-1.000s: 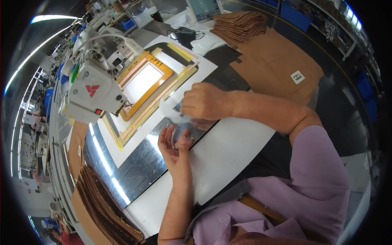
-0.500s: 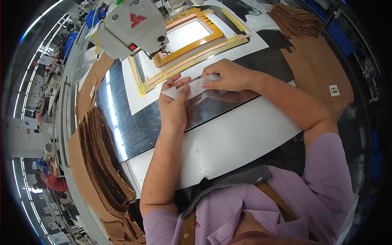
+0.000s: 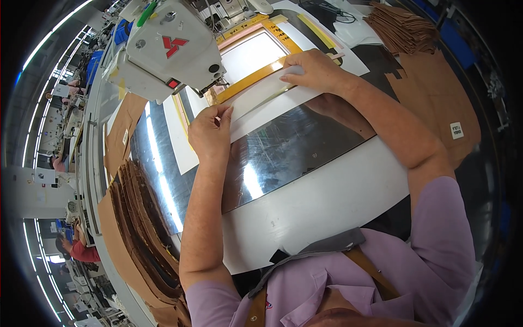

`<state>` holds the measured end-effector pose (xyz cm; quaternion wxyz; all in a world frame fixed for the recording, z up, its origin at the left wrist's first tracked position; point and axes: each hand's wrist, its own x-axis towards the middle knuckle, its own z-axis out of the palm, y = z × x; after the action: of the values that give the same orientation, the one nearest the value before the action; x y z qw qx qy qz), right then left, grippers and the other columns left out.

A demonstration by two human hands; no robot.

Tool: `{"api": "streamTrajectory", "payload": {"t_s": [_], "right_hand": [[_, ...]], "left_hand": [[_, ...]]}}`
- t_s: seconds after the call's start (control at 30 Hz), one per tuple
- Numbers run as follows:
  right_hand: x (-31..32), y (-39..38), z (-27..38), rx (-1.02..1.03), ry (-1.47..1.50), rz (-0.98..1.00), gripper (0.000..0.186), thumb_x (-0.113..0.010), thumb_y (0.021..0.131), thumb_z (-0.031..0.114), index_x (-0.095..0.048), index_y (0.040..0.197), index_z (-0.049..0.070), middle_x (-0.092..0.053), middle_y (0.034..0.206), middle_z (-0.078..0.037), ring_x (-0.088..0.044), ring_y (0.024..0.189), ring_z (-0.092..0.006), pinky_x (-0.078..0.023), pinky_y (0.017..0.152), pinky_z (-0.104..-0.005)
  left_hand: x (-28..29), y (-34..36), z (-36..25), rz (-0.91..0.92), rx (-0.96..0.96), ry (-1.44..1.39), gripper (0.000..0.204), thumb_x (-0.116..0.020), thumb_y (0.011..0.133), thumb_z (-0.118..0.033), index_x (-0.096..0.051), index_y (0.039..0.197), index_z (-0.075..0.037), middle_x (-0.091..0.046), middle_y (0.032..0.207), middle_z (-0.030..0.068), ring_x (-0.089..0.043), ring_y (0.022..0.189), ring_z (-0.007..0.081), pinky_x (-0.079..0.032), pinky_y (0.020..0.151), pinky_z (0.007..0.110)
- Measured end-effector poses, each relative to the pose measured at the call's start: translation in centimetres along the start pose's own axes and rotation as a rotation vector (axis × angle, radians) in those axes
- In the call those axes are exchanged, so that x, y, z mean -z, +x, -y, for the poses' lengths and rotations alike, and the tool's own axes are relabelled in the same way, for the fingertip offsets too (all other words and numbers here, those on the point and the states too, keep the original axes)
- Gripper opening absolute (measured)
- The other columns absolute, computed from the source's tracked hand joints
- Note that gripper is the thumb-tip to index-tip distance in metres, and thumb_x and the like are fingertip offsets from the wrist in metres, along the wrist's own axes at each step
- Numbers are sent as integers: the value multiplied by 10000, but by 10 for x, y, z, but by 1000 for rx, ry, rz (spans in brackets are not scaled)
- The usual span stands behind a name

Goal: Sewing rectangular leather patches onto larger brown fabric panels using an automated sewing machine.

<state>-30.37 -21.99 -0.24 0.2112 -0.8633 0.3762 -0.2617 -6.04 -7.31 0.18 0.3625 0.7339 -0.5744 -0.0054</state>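
My left hand (image 3: 210, 133) pinches the left end of a long translucent white strip (image 3: 256, 95). My right hand (image 3: 316, 71) pinches its right end. The strip is stretched between them along the near side of a yellow template frame (image 3: 250, 72), over a white sheet (image 3: 182, 155) with taped borders. At the upper left, the white sewing machine head (image 3: 158, 52) stands over the frame's near-left corner. Under my hands and forearms is a shiny metal plate (image 3: 272, 169) on a pale worktable (image 3: 316, 201).
A stack of brown pieces (image 3: 400, 30) lies at the back right above a large brown panel (image 3: 430, 103). More curved brown pieces (image 3: 136, 212) are piled at the left. Black cables (image 3: 343, 16) lie at the back. A person in red (image 3: 84, 252) is at a far-left station.
My hands have moved up toward the yellow frame and farther apart. The strip, earlier held lower and more bunched, is now stretched lengthwise between them beside the frame.
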Motion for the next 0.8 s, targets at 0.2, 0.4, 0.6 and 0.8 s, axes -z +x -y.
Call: {"api": "streamTrajectory", "payload": {"t_s": [0.2, 0.4, 0.6, 0.8], "right_hand": [[-6, 6, -3, -78, -35, 20, 346, -723, 838, 401, -750, 1021, 110, -742, 958, -169, -708, 955, -322, -536, 861, -414], [-4, 4, -5, -106, -66, 19, 368, -735, 819, 398, -758, 1023, 92, -746, 953, -172, -717, 931, -319, -547, 848, -408], [-9, 6, -3, -121, -101, -27, 397, -748, 820, 400, -760, 1041, 72, -751, 937, -169, -730, 899, -305, -560, 821, -404], [5, 3, 13, -228, -231, 15, 392, -772, 821, 378, -747, 1070, 77, -749, 977, -138, -720, 930, -264, -551, 834, -384]], "left_hand": [[-11, 14, 6, -252, -286, 379, 171, -828, 788, -200, -738, 905, -114, -702, 854, 10, -658, 757, 211, -480, 729, 361], [-9, -19, -14, 163, -520, 161, 479, -740, 871, -377, -656, 1197, -36, -644, 1254, 176, -620, 1153, 348, -451, 1011, 439], [-16, -20, -2, 365, -440, 274, 983, -380, 944, -752, -401, 1487, 67, -435, 1507, 285, -366, 1453, 397, -226, 1220, 500], [-22, -8, 0, 373, -429, 345, 1056, -362, 911, -810, -386, 1494, 70, -454, 1481, 298, -364, 1446, 418, -191, 1224, 531]]}}
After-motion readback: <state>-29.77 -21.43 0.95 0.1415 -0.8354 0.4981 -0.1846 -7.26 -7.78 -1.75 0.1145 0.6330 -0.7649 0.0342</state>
